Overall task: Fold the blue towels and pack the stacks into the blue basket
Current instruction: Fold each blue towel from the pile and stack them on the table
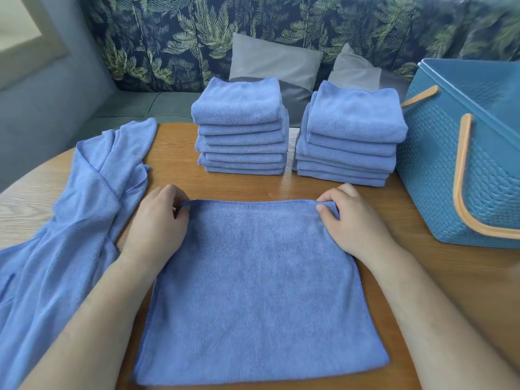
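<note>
A blue towel [259, 288] lies spread flat on the wooden table [439, 277] in front of me. My left hand [159, 220] pinches its far left corner, and my right hand [351, 220] pinches its far right corner. Behind it stand two stacks of folded blue towels, the left stack [240, 128] and the right stack [349, 136]. A loose heap of unfolded blue towels [70, 235] covers the table's left side. The blue basket [461, 153] with orange handles stands at the right, tilted toward me.
A sofa with a leaf-print back [253, 32] and two grey cushions [273, 60] runs behind the table. The table's rounded edge curves away at the left, under the heap.
</note>
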A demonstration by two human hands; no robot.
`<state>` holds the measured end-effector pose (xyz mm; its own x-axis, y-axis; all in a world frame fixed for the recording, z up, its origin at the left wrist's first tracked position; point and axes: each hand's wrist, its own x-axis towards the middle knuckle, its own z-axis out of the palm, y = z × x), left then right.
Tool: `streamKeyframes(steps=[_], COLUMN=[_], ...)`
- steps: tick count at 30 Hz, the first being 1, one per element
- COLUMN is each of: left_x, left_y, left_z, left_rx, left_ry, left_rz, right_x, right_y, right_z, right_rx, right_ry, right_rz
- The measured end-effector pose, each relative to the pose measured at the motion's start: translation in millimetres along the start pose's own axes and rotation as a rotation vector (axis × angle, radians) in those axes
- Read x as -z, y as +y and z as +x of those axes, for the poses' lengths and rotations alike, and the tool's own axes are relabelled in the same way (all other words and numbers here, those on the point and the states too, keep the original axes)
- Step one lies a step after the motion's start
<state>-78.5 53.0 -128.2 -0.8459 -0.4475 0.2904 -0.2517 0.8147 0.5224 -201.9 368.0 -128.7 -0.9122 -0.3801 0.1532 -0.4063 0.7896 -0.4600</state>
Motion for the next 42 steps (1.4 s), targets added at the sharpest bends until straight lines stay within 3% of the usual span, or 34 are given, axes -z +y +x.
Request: streamKeyframes(steps=[3, 5, 15, 19, 30, 36, 42], left_x=[-0.9, -1.5, 5.8, 6.9, 22.5, 67.2, 142.7], left_y=[0.5, 1.1, 5.2, 3.0, 8.8, 18.6, 60.5], left_z=[-1.1, -3.0, -1.8, 1.3, -27.5, -52.1, -21.1], left_rx=[-0.018, -0.021, 0.012, 0.149, 0.162, 0.117, 0.036], left_ry=[-0.02, 0.0, 0.139, 0.132, 0.144, 0.107, 0.088], left_rz=[0.105, 0.115, -0.219, -0.334, -0.441, -0.45, -0.49], right_x=[-1.7, -0.4, 1.9, 2.5, 21.1, 57.1, 131.4], right_y=[-2.4, -2.8, 3.7, 5.4, 1.4, -9.6, -46.5], right_z=[-1.0, -2.6, -1.5, -0.2, -21.9, -57.1, -43.8], right_rx=[0.027, 0.059, 0.055, 0.033, 0.046, 0.053, 0.058], right_ry=[0.022, 0.096, 0.338, 0.346, 0.381, 0.383, 0.366], right_rz=[-0.034, 0.069, 0.444, 0.562, 0.702, 0.723, 0.712])
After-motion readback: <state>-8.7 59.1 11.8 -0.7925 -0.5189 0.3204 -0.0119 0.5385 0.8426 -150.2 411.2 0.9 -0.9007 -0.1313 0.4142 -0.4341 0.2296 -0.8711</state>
